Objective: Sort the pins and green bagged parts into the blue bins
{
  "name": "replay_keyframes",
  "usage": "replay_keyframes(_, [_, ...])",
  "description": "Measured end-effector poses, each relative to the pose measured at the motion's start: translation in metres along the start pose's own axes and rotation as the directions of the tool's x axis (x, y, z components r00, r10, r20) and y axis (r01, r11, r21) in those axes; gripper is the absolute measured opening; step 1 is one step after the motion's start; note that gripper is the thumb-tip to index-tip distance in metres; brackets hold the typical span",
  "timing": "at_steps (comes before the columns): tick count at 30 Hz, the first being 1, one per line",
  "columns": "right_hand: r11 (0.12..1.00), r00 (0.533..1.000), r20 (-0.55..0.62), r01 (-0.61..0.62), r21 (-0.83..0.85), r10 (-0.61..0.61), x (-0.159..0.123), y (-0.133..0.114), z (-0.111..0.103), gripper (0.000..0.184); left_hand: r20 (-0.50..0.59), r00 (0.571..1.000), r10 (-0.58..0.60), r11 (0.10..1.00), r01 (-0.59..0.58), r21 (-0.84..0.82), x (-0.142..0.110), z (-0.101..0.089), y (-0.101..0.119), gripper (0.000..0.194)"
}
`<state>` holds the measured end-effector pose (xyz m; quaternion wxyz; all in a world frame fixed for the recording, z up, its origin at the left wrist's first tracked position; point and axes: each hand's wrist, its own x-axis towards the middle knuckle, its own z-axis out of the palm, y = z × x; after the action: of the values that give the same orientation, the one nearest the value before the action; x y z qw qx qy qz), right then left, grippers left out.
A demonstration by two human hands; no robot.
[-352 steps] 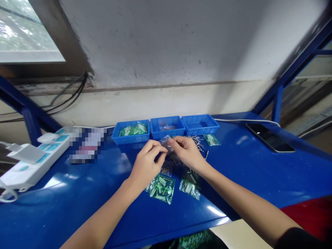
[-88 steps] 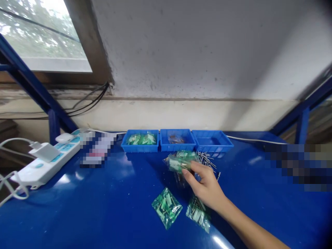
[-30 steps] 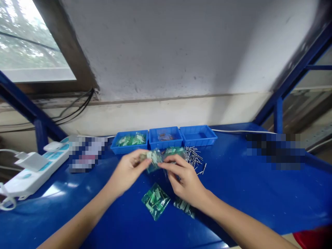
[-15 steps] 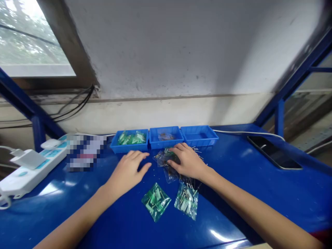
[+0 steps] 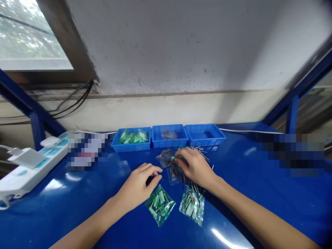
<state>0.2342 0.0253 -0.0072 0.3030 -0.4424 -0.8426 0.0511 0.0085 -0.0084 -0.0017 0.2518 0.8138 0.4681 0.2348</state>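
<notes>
My right hand (image 5: 195, 165) is over a small heap of clear plastic bags (image 5: 174, 174) holding dark screws. Its thumb and fingers are closed on a green plastic bag (image 5: 181, 156), mostly hidden under the hand. My left hand (image 5: 141, 181) hovers in front of the heap, fingers curved and thumb apart, with nothing in it. Just beside it lies a green bag (image 5: 160, 205) of pale wall plugs and screws. A second such bag (image 5: 192, 205) lies to the right, below my right wrist. Loose silver screws (image 5: 201, 152) are scattered behind and beneath my right hand.
Three blue bins stand in a row at the back: the left bin (image 5: 131, 148) holds green bags, the middle bin (image 5: 169, 142) a clear bag, the right bin (image 5: 207, 140) nothing visible. A white power strip (image 5: 28, 173) lies at left. Blurred objects are at both sides.
My left hand has moved right and toward me, its fingers more curled. My right hand has shifted slightly right, with its fingers drawn in on the green bag. The view has turned a little.
</notes>
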Motion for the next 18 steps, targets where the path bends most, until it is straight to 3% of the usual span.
replay_keyframes(2, [0.996,0.996,-0.084,0.043,0.077,-0.037,-0.001,-0.007,-0.004,0.014,0.067,0.995,-0.070,0.982,0.081,-0.173,-0.004,0.001,0.007,0.029])
replay_keyframes(4, [0.978,0.981,-0.145,0.152,0.141,-0.131,-0.004,-0.019,-0.008,0.013,0.126,0.982,-0.143,0.907,0.181,-0.381,-0.006,0.004,0.013,0.034])
replay_keyframes(7, [0.936,0.943,-0.167,0.314,0.157,-0.288,-0.009,-0.038,-0.010,0.011,0.181,0.956,-0.231,0.701,0.293,-0.650,-0.008,0.009,0.017,0.040])
replay_keyframes(10, [0.916,0.923,-0.144,0.377,0.141,-0.357,-0.013,-0.049,-0.008,0.010,0.258,0.926,-0.276,0.440,0.360,-0.823,-0.008,0.011,0.017,0.039])
replay_keyframes(12, [0.914,0.922,-0.124,0.382,0.138,-0.367,-0.015,-0.051,-0.007,0.011,0.278,0.921,-0.273,0.370,0.367,-0.854,-0.007,0.010,0.017,0.035])
replay_keyframes(13, [0.918,0.926,-0.112,0.373,0.138,-0.360,-0.015,-0.051,-0.007,0.012,0.264,0.926,-0.268,0.407,0.358,-0.840,-0.007,0.010,0.017,0.033])
replay_keyframes(15, [0.942,0.951,-0.103,0.306,0.142,-0.293,-0.015,-0.051,-0.008,0.016,0.171,0.950,-0.261,0.589,0.297,-0.752,-0.007,0.008,0.016,0.027])
replay_keyframes(18, [0.974,0.992,-0.110,0.089,0.206,-0.067,-0.014,-0.050,-0.009,0.023,-0.085,0.985,-0.151,0.889,0.097,-0.448,-0.008,0.007,0.015,0.017])
